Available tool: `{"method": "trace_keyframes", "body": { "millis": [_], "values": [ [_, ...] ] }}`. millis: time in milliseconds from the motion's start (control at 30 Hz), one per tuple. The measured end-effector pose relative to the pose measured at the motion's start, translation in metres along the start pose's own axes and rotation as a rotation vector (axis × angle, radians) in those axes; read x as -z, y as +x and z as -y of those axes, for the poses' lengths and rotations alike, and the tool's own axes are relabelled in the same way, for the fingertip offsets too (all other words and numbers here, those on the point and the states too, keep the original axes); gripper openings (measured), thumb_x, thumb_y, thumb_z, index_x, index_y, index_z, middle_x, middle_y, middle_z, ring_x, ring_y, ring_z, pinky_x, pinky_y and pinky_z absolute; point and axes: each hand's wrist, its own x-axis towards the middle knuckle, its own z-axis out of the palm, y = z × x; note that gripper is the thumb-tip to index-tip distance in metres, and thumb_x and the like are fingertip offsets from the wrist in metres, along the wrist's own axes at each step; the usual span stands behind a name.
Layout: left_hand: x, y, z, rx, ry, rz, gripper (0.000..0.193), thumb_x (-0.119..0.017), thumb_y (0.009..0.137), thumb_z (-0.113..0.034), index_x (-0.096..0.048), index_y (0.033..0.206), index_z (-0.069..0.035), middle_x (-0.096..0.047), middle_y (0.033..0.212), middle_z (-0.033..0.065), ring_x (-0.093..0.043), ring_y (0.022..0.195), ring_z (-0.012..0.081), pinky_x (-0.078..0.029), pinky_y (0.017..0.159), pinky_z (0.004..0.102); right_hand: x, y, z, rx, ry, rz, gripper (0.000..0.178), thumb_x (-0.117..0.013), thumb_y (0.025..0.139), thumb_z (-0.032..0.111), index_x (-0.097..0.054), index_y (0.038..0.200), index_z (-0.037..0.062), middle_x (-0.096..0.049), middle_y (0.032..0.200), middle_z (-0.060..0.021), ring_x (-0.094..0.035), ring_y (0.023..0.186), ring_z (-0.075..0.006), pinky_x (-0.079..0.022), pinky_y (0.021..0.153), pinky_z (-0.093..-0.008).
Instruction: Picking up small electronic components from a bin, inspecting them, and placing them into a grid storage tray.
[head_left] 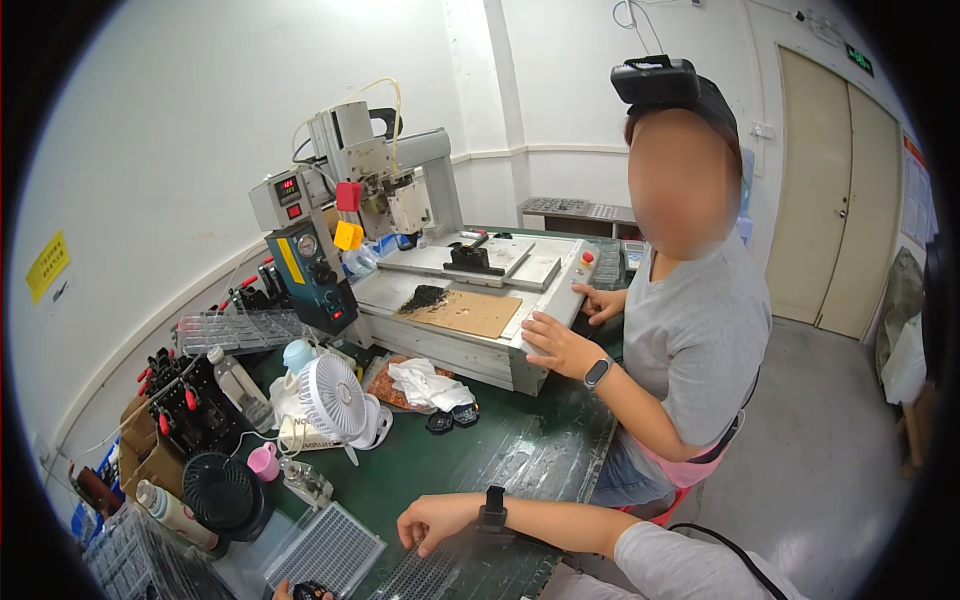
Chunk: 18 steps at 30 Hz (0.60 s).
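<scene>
My right hand, with a black band on the wrist, reaches in from the lower right. Its fingers hang loosely bent and apart, with nothing visible in them. Below it lies a grey perforated sheet on the dark green tabletop. To its left is a light tray with rows of small holes. Only a bit of my left hand shows at the bottom edge, its fingers against a small black object, mostly cut off, of a kind I cannot make out.
A person sits at the right, hands by a benchtop machine with brown board and black bits. A white fan, black fan, pink cup, glass jar and bottle crowd the left.
</scene>
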Motion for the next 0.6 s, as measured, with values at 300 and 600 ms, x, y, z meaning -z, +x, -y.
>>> {"method": "trace_keyframes", "body": {
  "millis": [300, 600],
  "values": [
    [-0.029, 0.0, -0.005, -0.169, -0.535, -0.056, 0.029, -0.077, 0.066, -0.011, -0.066, 0.092, -0.005, -0.063, 0.088, 0.0121, -0.062, 0.081, 0.027, -0.05, 0.072, 0.0346, -0.003, 0.005, 0.002, 0.02, -0.077, 0.008, 0.024, -0.074, 0.077, 0.016, -0.066, 0.095, 0.0017, -0.069, 0.083, -0.0077, -0.065, 0.077, -0.014, -0.051, 0.068, -0.0273],
    [-0.017, -0.002, -0.025, -0.299, -0.497, 0.434, 0.043, -0.081, 0.067, -0.014, -0.065, 0.106, -0.005, -0.068, 0.093, 0.0088, -0.064, 0.082, 0.0184, -0.051, 0.075, 0.0301, -0.003, 0.005, 0.012, -0.055, -0.008, -0.003, 0.025, -0.076, 0.076, 0.014, -0.066, 0.095, 0.0018, -0.067, 0.08, -0.004, -0.062, 0.073, -0.0103, -0.049, 0.068, -0.0242]
  ]
}}
